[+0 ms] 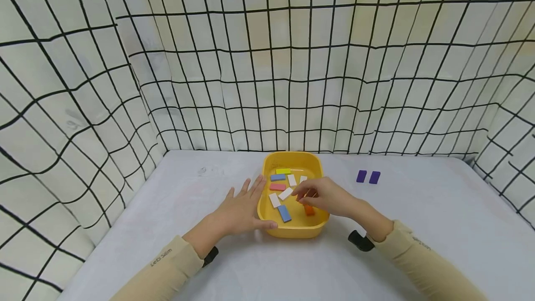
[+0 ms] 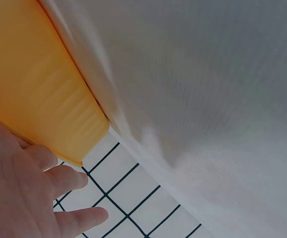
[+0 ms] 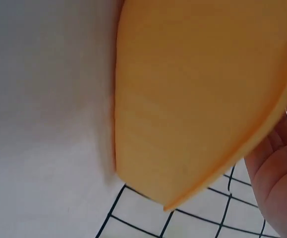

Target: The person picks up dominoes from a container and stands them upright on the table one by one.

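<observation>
A yellow plastic tub (image 1: 292,233) stands on the white-covered table. Inside lie flat little blocks: yellow (image 1: 283,171), pink (image 1: 277,187), orange (image 1: 309,210), plus several white and blue ones. My left hand (image 1: 242,206) rests spread along the tub's left rim, thumb at the near-left corner; in the left wrist view its fingers (image 2: 69,181) extend beside the wall. Reaching over the right rim, my right hand (image 1: 328,196) has its bent fingers and thumb down among the orange pieces. Whether they pinch one, I cannot tell. The right wrist view shows mostly the tub's outer wall (image 3: 198,109).
Two purple blocks (image 1: 361,176) lie side by side on the table (image 1: 418,208), right of the tub. A black-lined net (image 1: 288,78) over white sheeting encloses the back and both sides. Each wrist wears a small black device (image 1: 361,241) below a beige sleeve.
</observation>
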`<action>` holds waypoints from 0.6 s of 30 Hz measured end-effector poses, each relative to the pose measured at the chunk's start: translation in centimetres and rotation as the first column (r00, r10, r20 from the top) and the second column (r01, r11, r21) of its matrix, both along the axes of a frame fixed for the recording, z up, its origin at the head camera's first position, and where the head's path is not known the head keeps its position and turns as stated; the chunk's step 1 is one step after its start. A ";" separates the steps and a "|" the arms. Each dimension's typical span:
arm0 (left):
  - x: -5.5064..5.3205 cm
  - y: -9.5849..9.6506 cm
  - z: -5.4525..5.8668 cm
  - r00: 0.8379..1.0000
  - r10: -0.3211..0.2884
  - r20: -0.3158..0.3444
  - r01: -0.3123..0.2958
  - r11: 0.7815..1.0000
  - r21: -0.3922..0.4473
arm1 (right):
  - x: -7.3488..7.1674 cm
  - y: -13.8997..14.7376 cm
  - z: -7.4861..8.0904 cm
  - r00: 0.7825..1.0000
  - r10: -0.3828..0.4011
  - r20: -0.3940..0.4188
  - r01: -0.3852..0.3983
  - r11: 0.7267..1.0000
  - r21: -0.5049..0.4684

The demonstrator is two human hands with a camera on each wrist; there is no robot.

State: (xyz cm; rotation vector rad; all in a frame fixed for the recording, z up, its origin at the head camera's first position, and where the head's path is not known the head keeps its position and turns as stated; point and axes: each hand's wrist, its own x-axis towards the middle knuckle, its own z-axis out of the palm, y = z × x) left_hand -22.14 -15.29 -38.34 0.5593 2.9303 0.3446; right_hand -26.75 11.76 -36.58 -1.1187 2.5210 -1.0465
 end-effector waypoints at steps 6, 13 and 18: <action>0.0 -0.1 -0.1 1.000 -0.003 -0.007 0.003 1.000 -0.015 | 0.4 -2.1 0.1 1.000 0.023 0.015 -0.024 0.998 0.050; -0.1 -0.2 -0.2 1.000 -0.006 -0.009 0.006 1.000 -0.010 | -0.1 -3.6 -0.5 1.000 0.024 -0.007 -0.023 0.992 0.121; -0.1 -0.2 -0.2 1.000 -0.008 -0.011 0.008 1.000 -0.005 | -0.3 -4.3 -1.0 0.999 -0.011 0.033 0.005 0.984 0.177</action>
